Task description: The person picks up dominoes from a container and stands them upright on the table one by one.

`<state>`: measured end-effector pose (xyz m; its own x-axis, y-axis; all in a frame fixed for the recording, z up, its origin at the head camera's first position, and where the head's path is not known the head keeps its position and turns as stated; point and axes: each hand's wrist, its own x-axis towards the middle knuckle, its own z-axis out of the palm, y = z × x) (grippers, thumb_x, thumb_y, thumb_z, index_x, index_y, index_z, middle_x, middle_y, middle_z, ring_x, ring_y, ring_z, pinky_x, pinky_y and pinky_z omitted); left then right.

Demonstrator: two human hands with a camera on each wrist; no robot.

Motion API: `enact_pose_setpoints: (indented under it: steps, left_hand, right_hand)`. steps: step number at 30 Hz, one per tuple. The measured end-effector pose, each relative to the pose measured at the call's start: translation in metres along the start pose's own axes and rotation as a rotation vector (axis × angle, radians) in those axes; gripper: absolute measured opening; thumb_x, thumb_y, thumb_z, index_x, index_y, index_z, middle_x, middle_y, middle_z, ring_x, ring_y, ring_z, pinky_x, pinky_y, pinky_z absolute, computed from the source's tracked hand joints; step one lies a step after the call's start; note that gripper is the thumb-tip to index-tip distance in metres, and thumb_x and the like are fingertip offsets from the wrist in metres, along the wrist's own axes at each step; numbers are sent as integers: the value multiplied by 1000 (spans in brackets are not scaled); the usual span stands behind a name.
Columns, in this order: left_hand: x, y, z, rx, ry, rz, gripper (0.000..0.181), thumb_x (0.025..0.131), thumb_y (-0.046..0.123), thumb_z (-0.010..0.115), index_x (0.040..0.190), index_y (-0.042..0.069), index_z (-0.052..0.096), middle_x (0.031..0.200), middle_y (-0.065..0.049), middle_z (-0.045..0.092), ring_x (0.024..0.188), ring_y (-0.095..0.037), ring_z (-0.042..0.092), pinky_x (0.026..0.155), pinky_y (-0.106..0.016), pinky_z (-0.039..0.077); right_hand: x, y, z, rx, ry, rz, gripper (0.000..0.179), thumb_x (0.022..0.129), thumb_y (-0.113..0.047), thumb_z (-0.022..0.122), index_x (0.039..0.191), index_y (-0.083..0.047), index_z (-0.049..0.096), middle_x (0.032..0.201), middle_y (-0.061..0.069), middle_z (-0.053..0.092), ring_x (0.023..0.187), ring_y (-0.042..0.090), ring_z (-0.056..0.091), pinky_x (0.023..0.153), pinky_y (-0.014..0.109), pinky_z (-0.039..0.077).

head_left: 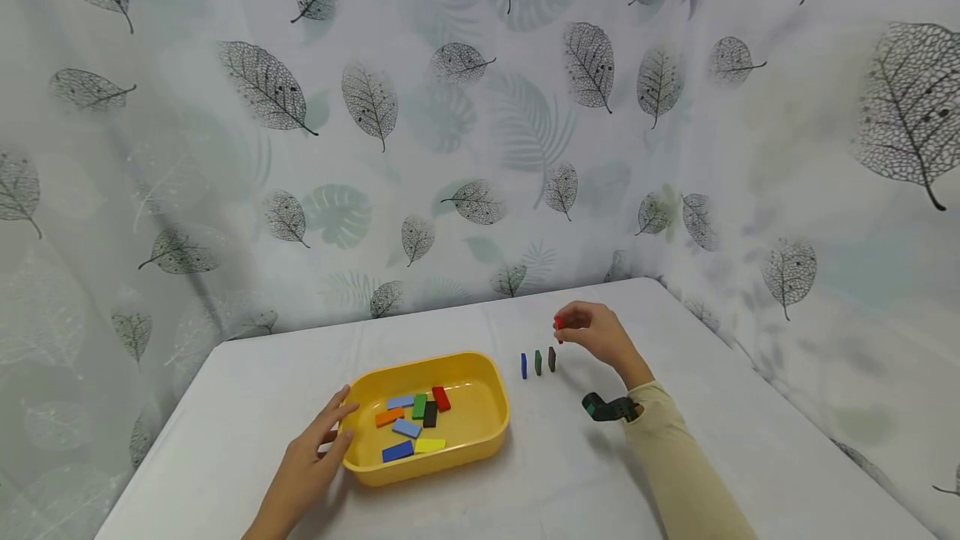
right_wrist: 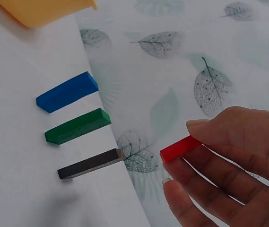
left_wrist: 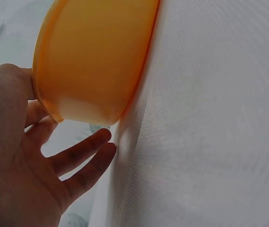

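Observation:
My right hand [head_left: 596, 333] pinches a red domino block [right_wrist: 179, 148] between thumb and fingers, held above the table beside a short row. That row is a blue domino block [right_wrist: 68, 92], a green domino block [right_wrist: 78, 126] and a black domino block [right_wrist: 91, 164], each standing upright and apart from the others. The red one is off the black block's right side in the head view. With fingers spread, my left hand [head_left: 311, 448] touches the left rim of a yellow tray [head_left: 495, 415]. In the left wrist view the left hand's fingers [left_wrist: 84, 153] are extended near the tray's wall.
Several loose domino blocks lie flat in the tray, among them an orange one [head_left: 389, 417], a yellow one [head_left: 430, 445] and a red one [head_left: 441, 398]. White cloth covers the table [head_left: 450, 515]. A leaf-print curtain [head_left: 420, 157] hangs behind it and along the sides.

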<state>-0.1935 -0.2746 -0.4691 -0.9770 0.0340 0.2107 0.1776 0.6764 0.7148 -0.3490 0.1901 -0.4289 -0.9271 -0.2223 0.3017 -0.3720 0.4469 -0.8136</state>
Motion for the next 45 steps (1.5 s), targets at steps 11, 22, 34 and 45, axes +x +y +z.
enact_pose_setpoints:
  steps: [11,22,34,45]
  left_hand:
    - [0,-1,0,0,-6,3,40,108,18,60,147,13,58,166,-3,35,119,-38,63,89,-50,59]
    - [-1,-1,3,-8,0,8,39,107,18,61,146,14,59,165,-2,37,115,-37,65,87,-49,59]
    - [0,0,-1,0,-12,-6,40,108,18,60,148,14,58,166,-1,35,119,-38,62,89,-48,59]
    - [0,-2,0,-5,0,22,40,107,18,61,147,14,59,166,-2,35,118,-37,63,88,-49,59]
  right_hand:
    - [-5,17,3,51,14,64,21,92,-4,78,112,2,72,100,9,73,93,25,69,84,37,57]
    - [-5,23,7,38,-2,123,23,91,-5,78,111,1,71,96,7,72,89,23,69,81,37,57]
    - [-3,37,11,-5,-7,160,25,90,-2,77,113,4,71,98,6,73,92,21,67,78,33,58]
    - [-3,46,17,-49,-34,166,21,87,-1,80,107,-1,73,96,5,72,91,21,66,78,34,56]
